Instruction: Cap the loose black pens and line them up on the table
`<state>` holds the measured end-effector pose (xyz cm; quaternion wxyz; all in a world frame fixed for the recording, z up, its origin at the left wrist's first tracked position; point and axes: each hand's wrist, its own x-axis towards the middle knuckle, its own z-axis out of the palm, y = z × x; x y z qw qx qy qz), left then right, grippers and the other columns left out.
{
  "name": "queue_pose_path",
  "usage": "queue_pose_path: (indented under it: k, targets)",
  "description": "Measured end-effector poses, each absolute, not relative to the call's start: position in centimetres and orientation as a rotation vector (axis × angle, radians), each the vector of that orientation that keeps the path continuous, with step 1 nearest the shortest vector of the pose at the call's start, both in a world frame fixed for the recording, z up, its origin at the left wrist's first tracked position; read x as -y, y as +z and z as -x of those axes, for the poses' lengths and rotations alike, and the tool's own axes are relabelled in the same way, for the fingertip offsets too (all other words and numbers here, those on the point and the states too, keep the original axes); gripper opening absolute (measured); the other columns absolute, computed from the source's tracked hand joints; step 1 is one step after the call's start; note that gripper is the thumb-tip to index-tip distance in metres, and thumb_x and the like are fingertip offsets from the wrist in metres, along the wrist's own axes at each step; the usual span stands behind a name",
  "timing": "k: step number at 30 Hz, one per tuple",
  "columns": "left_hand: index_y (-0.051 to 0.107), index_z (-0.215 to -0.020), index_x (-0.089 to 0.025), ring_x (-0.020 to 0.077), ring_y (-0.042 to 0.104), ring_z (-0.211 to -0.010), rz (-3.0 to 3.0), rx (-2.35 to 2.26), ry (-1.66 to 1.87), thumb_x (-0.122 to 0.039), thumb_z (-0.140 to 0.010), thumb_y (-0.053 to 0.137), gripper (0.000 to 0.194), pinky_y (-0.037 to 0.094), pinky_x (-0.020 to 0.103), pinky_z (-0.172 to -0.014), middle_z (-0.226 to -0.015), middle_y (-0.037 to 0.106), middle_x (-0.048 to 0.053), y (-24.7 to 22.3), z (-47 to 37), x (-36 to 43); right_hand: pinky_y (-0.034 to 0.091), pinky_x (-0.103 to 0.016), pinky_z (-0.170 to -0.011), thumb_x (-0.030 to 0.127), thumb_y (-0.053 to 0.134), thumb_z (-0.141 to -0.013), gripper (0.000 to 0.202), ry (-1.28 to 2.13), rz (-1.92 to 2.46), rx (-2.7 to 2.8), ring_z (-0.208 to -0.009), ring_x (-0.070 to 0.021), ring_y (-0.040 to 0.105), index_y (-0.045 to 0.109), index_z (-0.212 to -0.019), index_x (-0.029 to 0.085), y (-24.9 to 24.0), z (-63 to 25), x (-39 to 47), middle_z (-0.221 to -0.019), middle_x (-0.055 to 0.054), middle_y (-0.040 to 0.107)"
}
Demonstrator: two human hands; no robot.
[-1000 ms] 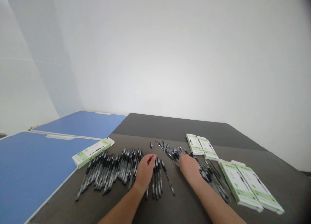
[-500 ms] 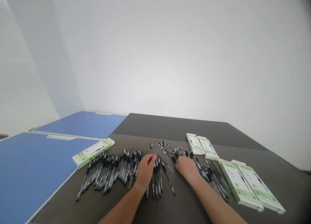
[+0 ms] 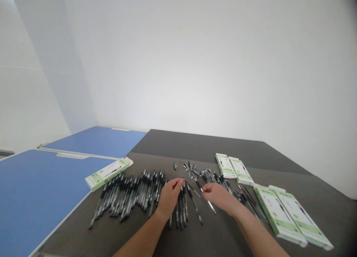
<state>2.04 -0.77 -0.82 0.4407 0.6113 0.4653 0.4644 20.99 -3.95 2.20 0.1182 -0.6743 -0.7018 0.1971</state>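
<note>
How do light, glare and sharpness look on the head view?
Head view: the wall is brightest in a soft central patch, dimming outward; the upper right corner goes dark. Head view: the table shows no harsh glare. Head view: the pens look soft in fine detail, and small print on the boxes is unreadable.

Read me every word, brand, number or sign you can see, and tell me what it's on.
None is readable.
Left box: printing too small and blurred.
Two far boxes: same.
Two near boxes: same.
Pens: any markings are too small.
</note>
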Motion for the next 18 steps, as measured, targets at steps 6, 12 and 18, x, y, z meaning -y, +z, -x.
queue_pose_path:
  k: [6,12,18]
  targets:
    - [0.069,-0.090,-0.015,0.0135,0.053,-0.067,-1.227,-0.920,1.090,-0.042,-0.075,0.057,0.033,0.040,0.025,-0.066,-0.076,0.066,0.004,-1.0,-2.6,0.9,0.026,-0.019,-0.048,0.023,0.049,-0.069,0.013,1.051,1.603,1.920,-0.051,-0.0082,0.038,0.058,-0.062,0.016,3.7,-19.2,5.9,-0.052,0.006,0.044]
    - [0.068,-0.073,-0.013,0.0101,0.051,-0.061,-0.911,-0.755,1.239,-0.033,-0.065,0.070,0.022,0.041,0.021,-0.062,-0.067,0.061,0.002,-0.5,-2.4,0.8,0.027,-0.020,-0.053,0.026,0.053,-0.070,0.012,1.200,1.447,1.773,-0.055,-0.0086,0.038,0.056,-0.063,0.016,3.7,-18.9,5.5,-0.056,0.006,0.043]
    - [0.063,-0.072,-0.017,0.0084,0.052,-0.065,-0.700,-0.764,1.498,-0.034,-0.068,0.066,0.018,0.043,0.019,-0.064,-0.073,0.059,-0.002,-0.4,-0.8,-0.5,0.032,-0.020,-0.050,0.028,0.051,-0.072,0.011,1.210,1.388,1.651,-0.049,-0.0086,0.042,0.052,-0.067,0.018,1.0,-19.2,5.3,-0.056,0.005,0.052]
